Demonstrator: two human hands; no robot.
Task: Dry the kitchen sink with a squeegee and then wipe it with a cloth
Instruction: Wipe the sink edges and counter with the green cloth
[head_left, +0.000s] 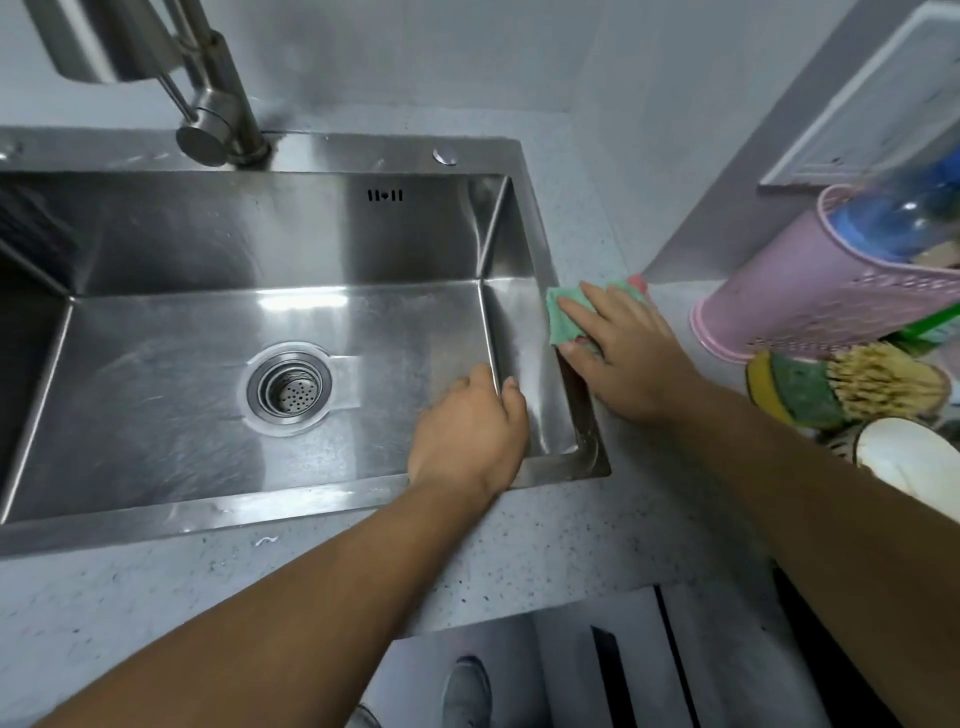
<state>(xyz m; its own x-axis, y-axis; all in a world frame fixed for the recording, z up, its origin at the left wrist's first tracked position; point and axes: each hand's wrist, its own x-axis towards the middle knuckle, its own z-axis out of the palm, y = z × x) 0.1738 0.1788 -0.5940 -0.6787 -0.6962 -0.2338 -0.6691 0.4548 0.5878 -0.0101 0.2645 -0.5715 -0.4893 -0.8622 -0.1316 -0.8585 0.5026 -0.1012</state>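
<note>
Wiping the sink rim with the cloth

I'm pressing my right hand (621, 348) flat, fingers spread, on the green cloth (563, 312) at the steel sink (322, 156)'s right rim; my left hand (467, 431) is resting loosely curled, empty, inside the basin.

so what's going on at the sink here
A person is wiping around a steel sink. The right hand presses a green cloth flat on the sink's right rim, next to the counter. The left hand reaches into the basin's near right corner, resting by the wall; whether it holds anything can't be told. No squeegee is in view.
</note>
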